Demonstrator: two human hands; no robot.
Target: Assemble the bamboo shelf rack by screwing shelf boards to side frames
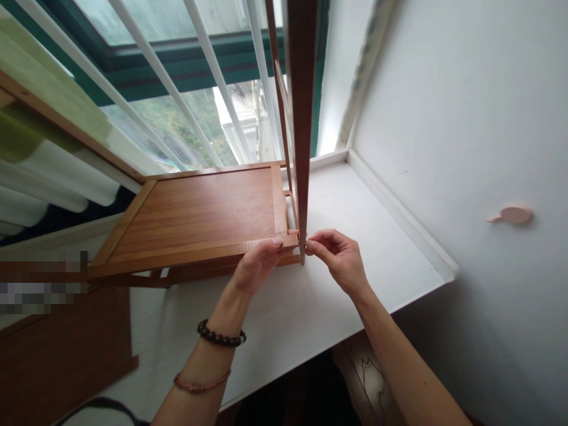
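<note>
Home room, barred window (190, 66), green-and-white curtain (48, 165), white window ledge (339, 204)

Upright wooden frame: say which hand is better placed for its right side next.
Likely the right hand: its fingertips are at that side of the frame; the left hand grips the wooden panel.

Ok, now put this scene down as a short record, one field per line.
Left hand: thumb on top of the near right corner of the wooden panel
Right hand: fingertips pinched together beside the wooden upright; anything between them is too small to identify
Panel pose: lying flat, left of the upright
Left wrist: dark bead bracelet, thin band
Surface below: white ledge
Behind: white bars before a window
Right wall: pink object
</note>
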